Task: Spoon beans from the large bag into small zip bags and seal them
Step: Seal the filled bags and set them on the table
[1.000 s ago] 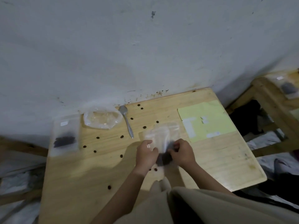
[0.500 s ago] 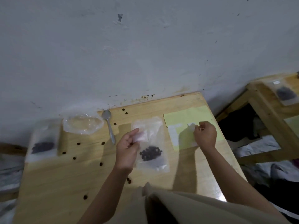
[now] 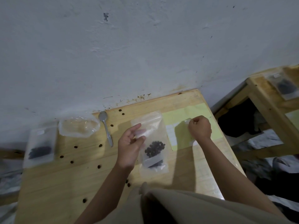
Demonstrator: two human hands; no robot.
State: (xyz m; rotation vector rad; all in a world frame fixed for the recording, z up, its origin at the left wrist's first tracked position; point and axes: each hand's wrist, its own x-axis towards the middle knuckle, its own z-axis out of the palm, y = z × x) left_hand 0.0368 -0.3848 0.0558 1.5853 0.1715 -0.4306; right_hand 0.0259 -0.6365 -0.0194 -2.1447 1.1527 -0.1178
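A small clear zip bag (image 3: 153,143) with dark beans in its lower half lies on the wooden table (image 3: 68,183). My left hand (image 3: 131,143) holds the bag's upper left edge, and some fingers show through the plastic. My right hand (image 3: 199,127) is curled over a yellow sheet (image 3: 176,115) and pinches a small white label (image 3: 186,121) on it. The large clear bag (image 3: 79,127) lies crumpled near the wall and looks nearly empty. A metal spoon (image 3: 106,125) lies beside it. Another small bag with beans (image 3: 40,146) lies at the table's left edge.
Several loose beans (image 3: 76,147) are scattered over the table. The wall runs along the table's far edge. A second wooden table (image 3: 265,101) stands to the right with a filled zip bag (image 3: 284,86) on it. Dark cloth and bedding lie below.
A second ago both hands were together on the bag. My right hand left it and went to the yellow sheet, where it pinches a label. The bag now lies flat under my left hand.
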